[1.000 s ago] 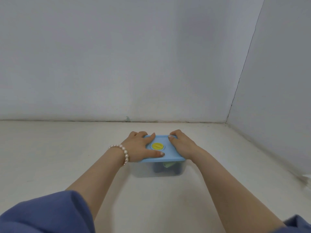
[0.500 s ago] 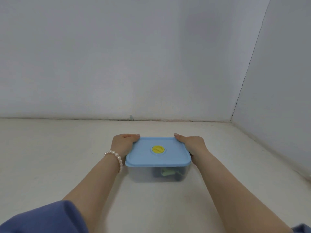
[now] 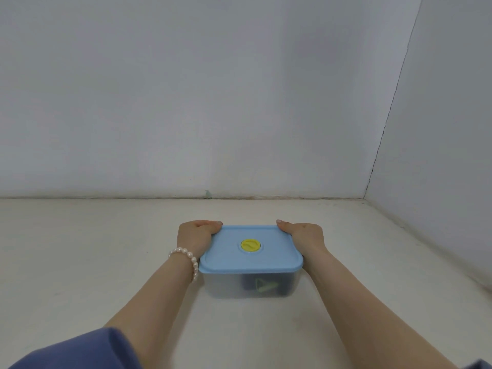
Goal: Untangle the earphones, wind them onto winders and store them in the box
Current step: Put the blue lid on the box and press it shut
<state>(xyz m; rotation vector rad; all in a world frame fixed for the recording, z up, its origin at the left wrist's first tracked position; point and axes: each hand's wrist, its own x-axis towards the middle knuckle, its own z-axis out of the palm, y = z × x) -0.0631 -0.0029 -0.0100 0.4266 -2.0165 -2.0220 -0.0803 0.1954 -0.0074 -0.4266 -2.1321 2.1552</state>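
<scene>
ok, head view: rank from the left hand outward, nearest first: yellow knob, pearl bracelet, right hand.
1. pearl bracelet, on the left hand's own wrist.
2. yellow knob, centre of the blue lid.
3. right hand, at the box's opposite side.

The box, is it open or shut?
Shut. The blue lid sits flat across the clear box, covering its whole top, with one hand at each side.

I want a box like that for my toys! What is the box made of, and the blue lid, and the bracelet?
The box looks like cloudy see-through plastic: dark and green shapes show faintly through its wall. The lid looks like smooth, solid blue plastic with a soft sheen and a yellow knob. The bracelet is round, glossy white beads, perhaps pearls, real or fake I cannot tell.
</scene>
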